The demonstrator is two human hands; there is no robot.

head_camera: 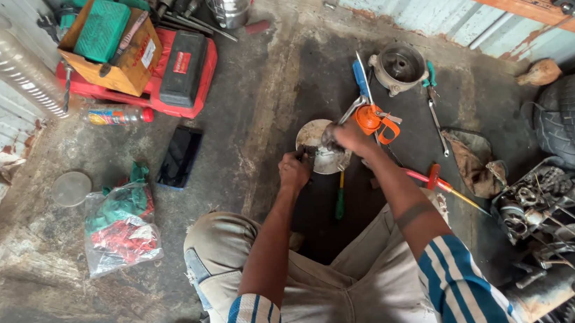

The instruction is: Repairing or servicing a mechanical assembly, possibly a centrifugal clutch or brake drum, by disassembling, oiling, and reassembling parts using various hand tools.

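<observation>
While we squat on the floor [272, 78], left hand [294, 171] and right hand [348, 136] fingers grip a round metal part [313, 138]; next, working it needs steady bracing.

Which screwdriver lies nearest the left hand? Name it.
The green-handled screwdriver, just below the left hand; the red-and-yellow one lies farther right.

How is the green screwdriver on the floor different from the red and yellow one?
The green screwdriver lies between the person's arms, pointing almost straight up and down in the picture, below the round metal plate. The red and yellow screwdriver lies slanted, to the right of the right arm, and looks longer. Both lie loose on the dirty floor, untouched by either hand.
</observation>
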